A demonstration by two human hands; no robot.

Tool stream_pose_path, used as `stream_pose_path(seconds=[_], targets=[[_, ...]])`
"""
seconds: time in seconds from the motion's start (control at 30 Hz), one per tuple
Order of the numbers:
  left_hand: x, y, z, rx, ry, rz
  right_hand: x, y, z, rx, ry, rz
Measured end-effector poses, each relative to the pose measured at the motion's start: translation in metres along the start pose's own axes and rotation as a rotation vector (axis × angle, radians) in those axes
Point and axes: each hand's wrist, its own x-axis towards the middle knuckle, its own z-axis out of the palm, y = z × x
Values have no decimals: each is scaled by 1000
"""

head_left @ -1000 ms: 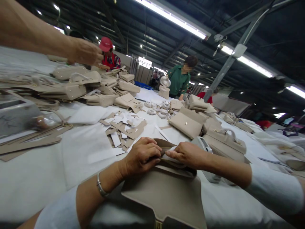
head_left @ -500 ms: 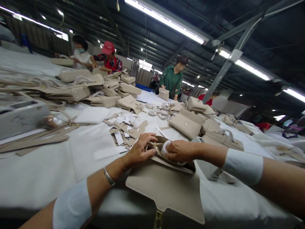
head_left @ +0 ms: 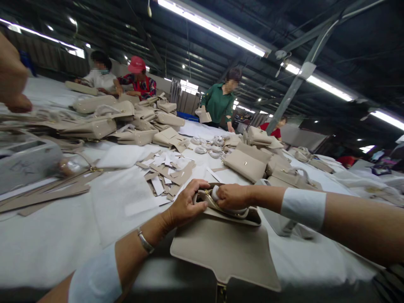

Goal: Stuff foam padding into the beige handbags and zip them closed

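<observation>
A beige handbag [head_left: 224, 248] sits at the table edge in front of me, its wide flap folded down toward me and a gold clasp piece [head_left: 221, 290] at the flap's tip. My left hand [head_left: 186, 206] is closed around the left side of the bag's mouth, thumb on the near rim. A gold zipper [head_left: 208, 193] shows open between my hands. Reaching into the opening, my right hand [head_left: 233, 197] has its fingers closed on a white soft wad [head_left: 215, 192], which is mostly hidden. I cannot tell what the wad is made of.
Beige strips and white scraps [head_left: 167, 170] lie beyond the bag. More handbags [head_left: 246, 162] stand at right, with a large pile [head_left: 135, 120] at left. A grey box [head_left: 30, 158] stands at far left, under another person's arm [head_left: 11, 75]. Co-workers stand across the table.
My right hand has pushed slightly deeper into the bag, so less of the white wad shows. Another person's arm has come in at upper left. The co-worker in green has shifted a handbag leftward.
</observation>
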Motion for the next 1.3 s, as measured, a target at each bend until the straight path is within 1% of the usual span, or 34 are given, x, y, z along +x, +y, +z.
stream_pose_path(seconds=[0.07, 0.13, 0.27, 0.4, 0.47, 0.57, 0.63, 0.7, 0.77, 0.83, 0.9, 1.0, 1.07, 1.17, 1.23, 1.3], targets=[[0, 3, -1, -14, -7, -5, 0, 1, 2, 43, -59, -83], [0, 4, -2, -20, -9, -12, 0, 2, 4, 91, -88, -116], [1, 2, -2, -14, 5, -39, 1, -1, 8, 186, -56, -34], [0, 2, -1, -13, 3, -30, 0, -2, 11, 268, -34, 27], [-1, 3, -1, -16, 2, -35, -1, 0, 11, 323, -63, -15], [-3, 5, 0, -30, 35, -64, 2, 4, 11, 410, -152, -137], [-4, 4, 1, -37, 78, -96, 6, 6, 10, 409, -173, -171], [-4, 2, 2, -27, 113, -122, 9, 7, 10, 370, -142, -162], [-4, 1, 3, -9, 132, -109, 10, 6, 9, 342, -118, -141], [-3, 1, 3, 33, 148, -64, 8, 5, 9, 323, -112, -100], [-1, 2, 3, 121, 164, -29, 5, 5, 11, 335, -99, -42], [1, 5, 1, 316, 156, -46, 1, 9, 16, 402, -64, 11], [2, 7, 0, 426, 131, -84, 2, 14, 19, 456, -63, 3], [2, 8, 0, 499, 101, -132, 7, 20, 21, 552, -103, -62], [2, 7, 2, 469, 115, -125, 11, 23, 20, 619, -172, -112], [1, 4, 4, 394, 159, -84, 13, 22, 16, 667, -269, -134]])
